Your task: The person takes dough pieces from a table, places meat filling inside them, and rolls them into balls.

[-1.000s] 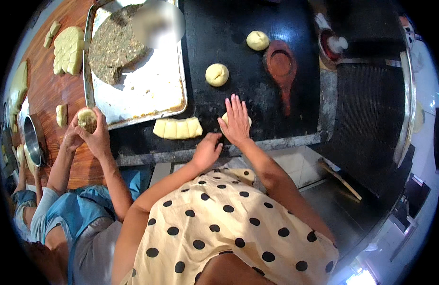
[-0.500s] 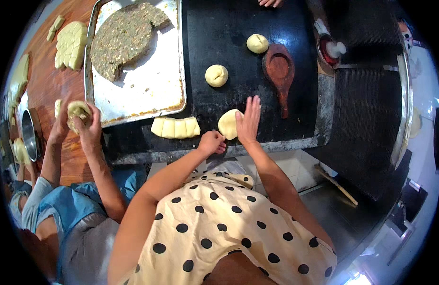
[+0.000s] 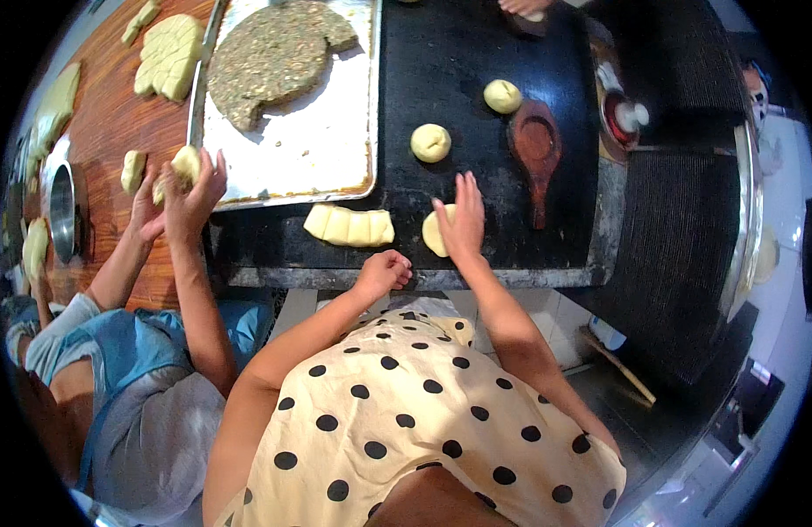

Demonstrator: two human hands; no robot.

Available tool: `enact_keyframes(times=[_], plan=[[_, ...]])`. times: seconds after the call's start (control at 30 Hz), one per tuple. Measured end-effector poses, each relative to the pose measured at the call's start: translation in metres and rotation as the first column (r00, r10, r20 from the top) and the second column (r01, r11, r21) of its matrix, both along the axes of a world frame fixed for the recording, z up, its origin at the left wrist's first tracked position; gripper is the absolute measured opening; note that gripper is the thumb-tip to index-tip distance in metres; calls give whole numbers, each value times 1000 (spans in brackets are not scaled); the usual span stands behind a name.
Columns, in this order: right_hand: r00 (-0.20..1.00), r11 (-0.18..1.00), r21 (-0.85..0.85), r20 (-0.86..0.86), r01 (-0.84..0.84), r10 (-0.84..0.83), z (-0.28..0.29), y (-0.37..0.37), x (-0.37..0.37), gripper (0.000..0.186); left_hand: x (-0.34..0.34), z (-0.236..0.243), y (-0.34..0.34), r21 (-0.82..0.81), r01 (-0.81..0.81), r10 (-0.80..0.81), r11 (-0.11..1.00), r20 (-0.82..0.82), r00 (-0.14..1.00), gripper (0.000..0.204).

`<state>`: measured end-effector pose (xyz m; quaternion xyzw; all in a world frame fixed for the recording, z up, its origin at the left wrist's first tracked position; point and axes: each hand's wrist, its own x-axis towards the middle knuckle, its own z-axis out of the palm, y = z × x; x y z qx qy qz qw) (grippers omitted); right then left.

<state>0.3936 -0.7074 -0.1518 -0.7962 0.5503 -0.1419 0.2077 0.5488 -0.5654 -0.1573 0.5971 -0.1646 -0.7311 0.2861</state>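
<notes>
My right hand [image 3: 463,220] lies flat, fingers spread, on the right half of a pale flattened dough disc [image 3: 432,237] near the front of the black griddle [image 3: 476,53]. My left hand [image 3: 384,270] is curled into a loose fist at the griddle's front edge and holds nothing. A row of folded dough pieces [image 3: 349,226] lies just left of the disc. Two round dough balls [image 3: 430,142] [image 3: 502,96] sit farther back. A wooden paddle-shaped press [image 3: 535,145] lies to the right of my right hand.
A metal tray [image 3: 335,167] at back left holds a slab of greenish-brown filling [image 3: 274,57]. On my left a co-worker's hands [image 3: 184,171] shape a dough lump above a wooden table [image 3: 107,114] with dough pieces and a metal bowl [image 3: 61,211]. Another person's hand [image 3: 524,7] shows at the top.
My right hand slid right across the dough disc, uncovering its left side. My left hand drew back to the griddle edge and curled shut. The co-worker's hands rose toward the tray.
</notes>
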Motion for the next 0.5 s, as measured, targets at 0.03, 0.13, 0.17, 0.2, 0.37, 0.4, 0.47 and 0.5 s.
enact_keyframes(times=[0.03, 0.13, 0.17, 0.2, 0.37, 0.4, 0.47, 0.5], plan=[[1000, 1000, 10, -22, -3, 3, 5, 6, -13, 65, 3, 2, -1, -26, 1, -1, 1000, 14, 1000, 14], [996, 1000, -19, -91, 3, -5, 2, 18, -33, 68, 11, 5, -8, -90, 42, -38, 995, 51, 998, 19], [997, 982, 173, -53, 69, -61, 5, 6, -34, 59, 14, 4, -12, -171, 89, -68, 981, 124, 990, 20], [992, 922, 366, -32, 128, -125, 7, -4, -35, 51, 17, 7, -14, -241, 144, -97, 960, 197, 976, 21], [900, 868, 310, -76, -387, 429, 59, -12, -26, 16, 34, 47, -31, -545, 427, -68, 721, 558, 827, 58], [852, 810, 326, -27, -488, 523, 77, -12, -21, 16, 35, 50, -30, -594, 441, -44, 673, 563, 826, 68], [781, 690, 383, 170, -614, 600, 114, -11, -8, 16, 33, 46, -30, -654, 484, -56, 581, 561, 826, 85], [796, 631, 513, 200, -581, 571, 138, -12, 5, 17, 38, 63, -35, -637, 474, -114, 608, 521, 846, 82]])
